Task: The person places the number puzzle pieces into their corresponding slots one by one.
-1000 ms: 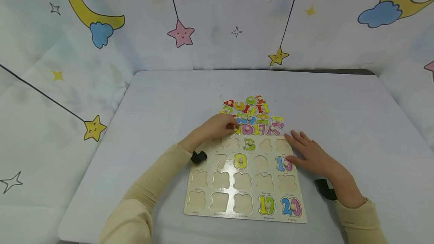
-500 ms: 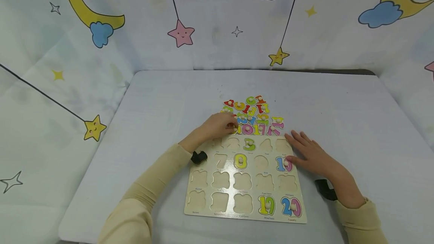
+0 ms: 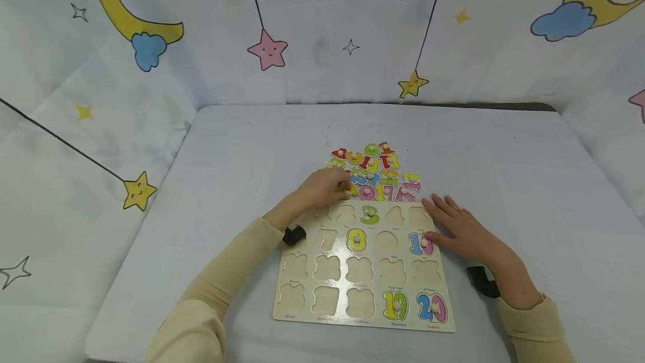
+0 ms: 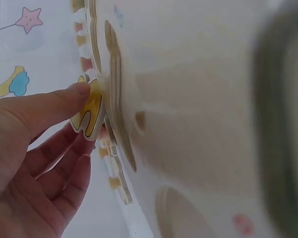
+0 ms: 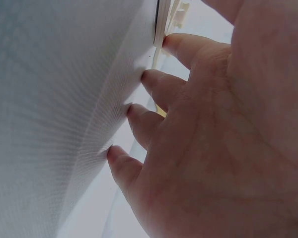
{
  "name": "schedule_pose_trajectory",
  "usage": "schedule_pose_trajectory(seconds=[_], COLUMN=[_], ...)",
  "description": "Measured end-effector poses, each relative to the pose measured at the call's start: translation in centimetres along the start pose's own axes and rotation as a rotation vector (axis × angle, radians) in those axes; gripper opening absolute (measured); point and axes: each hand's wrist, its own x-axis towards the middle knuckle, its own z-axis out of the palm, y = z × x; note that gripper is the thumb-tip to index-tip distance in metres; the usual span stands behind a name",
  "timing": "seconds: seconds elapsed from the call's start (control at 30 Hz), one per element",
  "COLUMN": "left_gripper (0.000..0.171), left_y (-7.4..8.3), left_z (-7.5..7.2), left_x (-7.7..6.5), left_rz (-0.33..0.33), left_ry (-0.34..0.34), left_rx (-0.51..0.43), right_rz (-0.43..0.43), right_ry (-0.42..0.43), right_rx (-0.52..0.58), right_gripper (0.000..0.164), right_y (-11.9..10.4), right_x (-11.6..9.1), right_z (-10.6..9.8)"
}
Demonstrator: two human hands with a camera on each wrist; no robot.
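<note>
A wooden number puzzle board (image 3: pixel 344 296) lies on the table, with a green 3 (image 3: pixel 369 215), a yellow 8 (image 3: pixel 356 240), a 10 (image 3: pixel 415 243), a 19 (image 3: pixel 395 305) and a 20 (image 3: pixel 431 308) in their recesses. At its far left edge my left hand (image 3: pixel 322 188) pinches a yellow number piece (image 4: pixel 93 111) between thumb and fingers. Which number it is stays partly hidden. My right hand (image 3: pixel 461 228) rests with spread fingers at the board's right edge; in the right wrist view its fingertips (image 5: pixel 120 154) touch the white table surface.
Several loose number pieces with round knobs lie beyond the board, among them a pink 0 (image 3: pixel 367 192) and a red 4 (image 3: pixel 339 153). The white table (image 3: pixel 242 144) is backed by a curtain (image 3: pixel 322 27) printed with moons and stars.
The left hand's fingers have shifted very slightly at the yellow piece. My right hand and the board stay where they were.
</note>
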Motion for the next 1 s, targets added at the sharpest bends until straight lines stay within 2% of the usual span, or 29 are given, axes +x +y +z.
schedule_pose_trajectory(seconds=[0.23, 0.43, 0.67, 0.83, 1.0], left_gripper=[0.010, 0.009, 0.019, 0.012, 0.009], left_y=[-0.17, -0.58, -0.63, -0.53, -0.59], left_z=[-0.41, -0.08, -0.31, -0.60, -0.38], left_x=[-0.38, -0.17, -0.40, -0.66, -0.62], left_rz=[-0.024, 0.013, 0.062, 0.037, -0.005], left_ry=[0.046, 0.035, -0.029, -0.044, 0.009], left_rx=[-0.126, -0.128, -0.113, -0.145, -0.200], right_rz=[-0.008, -0.011, -0.011, -0.015, -0.012], right_ry=[0.003, 0.001, 0.003, 0.005, 0.005], right_rx=[-0.007, 0.007, 0.004, -0.001, -0.006], right_gripper=[0.081, 0.081, 0.081, 0.081, 0.081], right_y=[-0.19, -0.21, -0.25, -0.26, -0.15], right_x=[-0.02, -0.06, -0.10, -0.10, -0.07], right_z=[-0.23, -0.14, -0.07, -0.09, 0.01])
